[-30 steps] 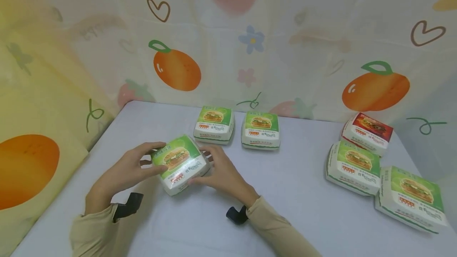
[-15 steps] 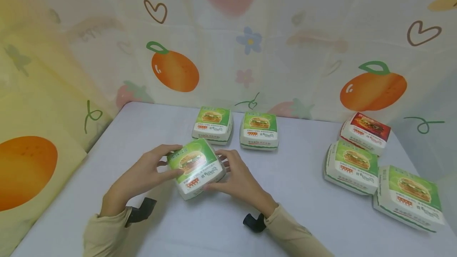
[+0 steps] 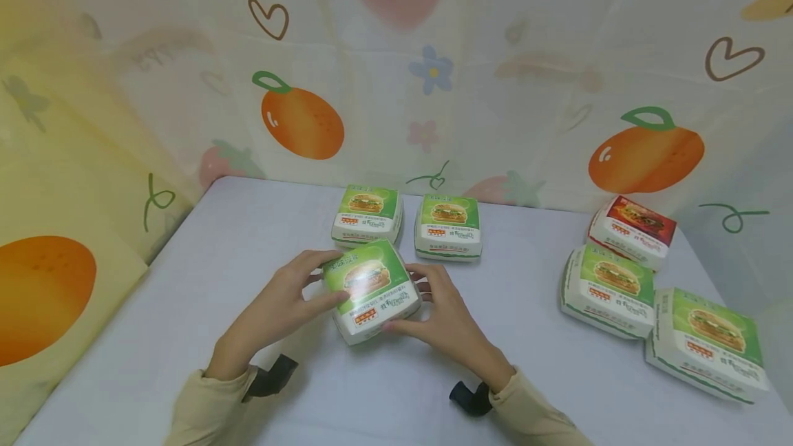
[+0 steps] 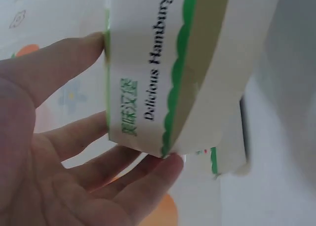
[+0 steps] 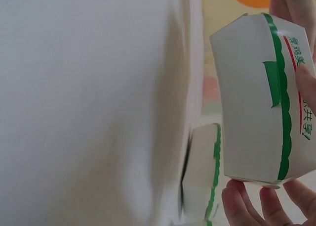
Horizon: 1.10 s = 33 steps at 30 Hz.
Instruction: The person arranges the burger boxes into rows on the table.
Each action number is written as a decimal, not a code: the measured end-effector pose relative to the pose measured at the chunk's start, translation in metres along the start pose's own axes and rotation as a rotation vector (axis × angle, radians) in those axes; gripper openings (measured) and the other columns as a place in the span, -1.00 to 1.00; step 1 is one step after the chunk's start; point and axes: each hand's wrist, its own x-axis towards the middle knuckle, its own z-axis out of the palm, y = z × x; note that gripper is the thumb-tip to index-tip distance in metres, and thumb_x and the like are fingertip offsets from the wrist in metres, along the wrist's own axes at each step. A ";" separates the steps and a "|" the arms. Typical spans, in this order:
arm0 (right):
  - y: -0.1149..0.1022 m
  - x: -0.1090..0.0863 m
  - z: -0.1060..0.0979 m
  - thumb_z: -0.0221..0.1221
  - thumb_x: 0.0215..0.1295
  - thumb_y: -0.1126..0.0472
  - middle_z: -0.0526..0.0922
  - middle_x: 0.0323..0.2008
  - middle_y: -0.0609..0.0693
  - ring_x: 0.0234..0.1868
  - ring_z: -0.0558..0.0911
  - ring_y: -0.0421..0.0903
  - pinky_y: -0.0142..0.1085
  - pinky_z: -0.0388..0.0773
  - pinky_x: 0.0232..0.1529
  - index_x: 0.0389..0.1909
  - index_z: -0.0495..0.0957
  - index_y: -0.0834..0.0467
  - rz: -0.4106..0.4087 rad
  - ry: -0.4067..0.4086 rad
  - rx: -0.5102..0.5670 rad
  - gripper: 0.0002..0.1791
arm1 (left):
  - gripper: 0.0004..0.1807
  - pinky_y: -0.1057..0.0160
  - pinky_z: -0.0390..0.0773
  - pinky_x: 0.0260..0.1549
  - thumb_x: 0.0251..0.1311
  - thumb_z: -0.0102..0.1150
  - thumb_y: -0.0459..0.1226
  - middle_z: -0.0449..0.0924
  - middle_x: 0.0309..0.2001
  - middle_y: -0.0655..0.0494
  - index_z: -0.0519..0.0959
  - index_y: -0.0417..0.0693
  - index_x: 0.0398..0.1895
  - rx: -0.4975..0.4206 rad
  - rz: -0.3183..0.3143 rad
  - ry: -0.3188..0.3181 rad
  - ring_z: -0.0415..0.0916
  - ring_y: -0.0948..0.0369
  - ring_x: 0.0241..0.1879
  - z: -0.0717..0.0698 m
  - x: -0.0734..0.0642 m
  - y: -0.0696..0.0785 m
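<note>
A green and white hamburger box (image 3: 374, 288) is held between both hands, tilted and raised over the table, its lid closed. On its left side my left hand (image 3: 281, 305) grips it, thumb at the lid's edge and fingers round the back corner. My right hand (image 3: 449, 319) grips the right side, thumb at the front face and fingers at the side. The left wrist view shows the box's side (image 4: 143, 67) with "Delicious Hamburger" printed on it. In the right wrist view the box's plain base and green tab (image 5: 273, 85) show, with fingertips (image 5: 237, 203) against its edge.
Behind the held box stand two more green hamburger boxes, a left one (image 3: 367, 208) partly overlapped and a right one (image 3: 447, 229). At the right are a red-topped box (image 3: 633, 229) and two green ones (image 3: 610, 288) (image 3: 709, 343). A printed curtain (image 3: 495, 88) hangs behind the white table (image 3: 526, 336).
Both hands have carried the hamburger box to the right, keeping hold of it. It now overlaps the front of the left back box. The other boxes stay where they were.
</note>
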 end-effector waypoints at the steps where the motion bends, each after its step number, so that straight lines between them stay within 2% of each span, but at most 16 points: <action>1: 0.000 -0.001 -0.003 0.60 -0.19 -0.02 0.40 0.20 -0.10 0.13 0.47 -0.18 -0.26 0.58 0.14 0.35 0.31 -0.02 0.003 0.006 0.002 0.02 | -0.32 -0.02 0.57 0.18 0.16 0.40 -0.15 0.48 0.26 0.02 0.40 -0.06 0.35 -0.007 0.016 0.005 0.46 0.07 0.23 0.002 0.001 0.001; 8: 0.000 -0.009 -0.025 0.60 -0.20 0.01 0.38 0.23 -0.09 0.15 0.51 -0.07 -0.15 0.56 0.22 0.35 0.30 -0.08 0.036 0.020 0.034 0.02 | -0.27 0.05 0.53 0.23 0.10 0.45 -0.23 0.47 0.30 0.10 0.39 0.02 0.37 -0.104 0.099 0.015 0.43 0.14 0.28 0.009 0.006 0.009; 19: -0.002 -0.014 -0.059 0.59 -0.16 0.03 0.37 0.25 -0.06 0.21 0.53 0.01 -0.04 0.54 0.25 0.39 0.27 -0.05 -0.037 0.058 -0.012 0.03 | -0.23 0.18 0.45 0.32 0.07 0.46 -0.29 0.39 0.37 0.15 0.37 0.05 0.39 -0.225 0.149 0.033 0.34 0.19 0.35 0.020 0.022 0.026; 28: -0.002 -0.014 -0.081 0.58 -0.13 0.07 0.37 0.22 0.02 0.24 0.52 0.10 0.02 0.52 0.26 0.38 0.27 0.05 -0.032 0.088 -0.058 0.01 | -0.21 0.20 0.43 0.32 0.02 0.47 -0.38 0.38 0.36 -0.04 0.37 -0.11 0.38 -0.288 0.142 0.068 0.34 0.08 0.36 0.030 0.041 0.041; 33: 0.001 -0.014 -0.089 0.57 -0.10 0.09 0.38 0.21 0.08 0.26 0.51 0.16 0.07 0.50 0.27 0.39 0.27 0.10 -0.030 0.109 -0.075 0.00 | -0.22 0.17 0.44 0.32 0.04 0.45 -0.36 0.33 0.38 0.03 0.37 -0.04 0.39 -0.320 0.108 0.048 0.29 0.09 0.39 0.035 0.051 0.047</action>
